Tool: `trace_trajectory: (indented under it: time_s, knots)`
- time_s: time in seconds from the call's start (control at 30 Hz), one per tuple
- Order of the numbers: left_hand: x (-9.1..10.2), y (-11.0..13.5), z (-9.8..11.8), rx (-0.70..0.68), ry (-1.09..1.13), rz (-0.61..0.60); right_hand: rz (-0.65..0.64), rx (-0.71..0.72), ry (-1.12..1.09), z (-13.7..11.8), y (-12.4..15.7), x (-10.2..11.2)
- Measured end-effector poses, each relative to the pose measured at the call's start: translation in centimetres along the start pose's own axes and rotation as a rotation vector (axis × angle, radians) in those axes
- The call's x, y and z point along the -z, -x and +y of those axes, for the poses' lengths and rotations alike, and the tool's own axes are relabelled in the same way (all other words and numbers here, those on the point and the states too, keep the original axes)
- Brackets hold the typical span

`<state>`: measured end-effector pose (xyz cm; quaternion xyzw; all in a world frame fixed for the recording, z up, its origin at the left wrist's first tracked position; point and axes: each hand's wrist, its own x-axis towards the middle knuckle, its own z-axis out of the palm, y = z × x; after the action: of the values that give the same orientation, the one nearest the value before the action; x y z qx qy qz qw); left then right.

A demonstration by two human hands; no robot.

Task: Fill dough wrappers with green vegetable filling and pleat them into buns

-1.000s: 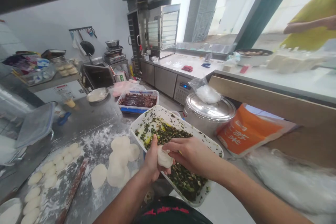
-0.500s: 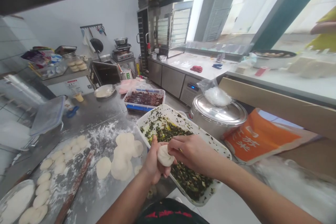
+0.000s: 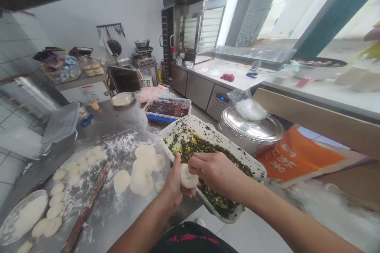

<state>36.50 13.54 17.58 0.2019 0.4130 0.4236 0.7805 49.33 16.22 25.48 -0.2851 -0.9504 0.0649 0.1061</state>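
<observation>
My left hand [image 3: 173, 184] cups a white filled dough bun [image 3: 189, 177], thumb raised along its side. My right hand [image 3: 215, 172] is closed in a pinch on the bun's top edge. Both hands hover over the near end of a white rectangular tray [image 3: 234, 151] holding chopped green filling [image 3: 192, 146]. Flat round dough wrappers [image 3: 144, 168] lie on the floured steel table [image 3: 118, 126] just left of my hands.
A wooden rolling pin [image 3: 86, 211] and rows of small dough pieces [image 3: 61, 189] lie at left. A tub of dark red filling [image 3: 168, 108] stands behind the tray. A lidded steel pot [image 3: 252, 130] and an orange bag [image 3: 292, 158] sit at right.
The view has shifted slightly, so everything sits further right. My hands stay on the bun, and my right fingers have worked around its top edge.
</observation>
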Motion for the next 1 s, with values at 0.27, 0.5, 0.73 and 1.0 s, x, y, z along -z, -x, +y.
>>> trace_trajectory:
  time_s: [0.27, 0.5, 0.73, 1.0]
  knots:
    - [1.8, 1.5, -0.1, -0.12, 0.074, -0.06, -0.01, -0.076, 0.004, -1.7, -1.0, -0.8]
    - [3.6, 1.9, 0.0, -0.052, 0.077, -0.031, -0.063, -0.109, -0.038, -3.5, -2.0, -1.4]
    - [5.3, 3.2, 0.2, 0.008, 0.042, 0.021, -0.045, -0.136, -0.035, -5.3, -2.7, -2.2]
    - [7.8, 4.4, -0.3, -0.125, 0.052, 0.027, -0.046, -0.198, -0.098, -7.2, -4.1, -3.5]
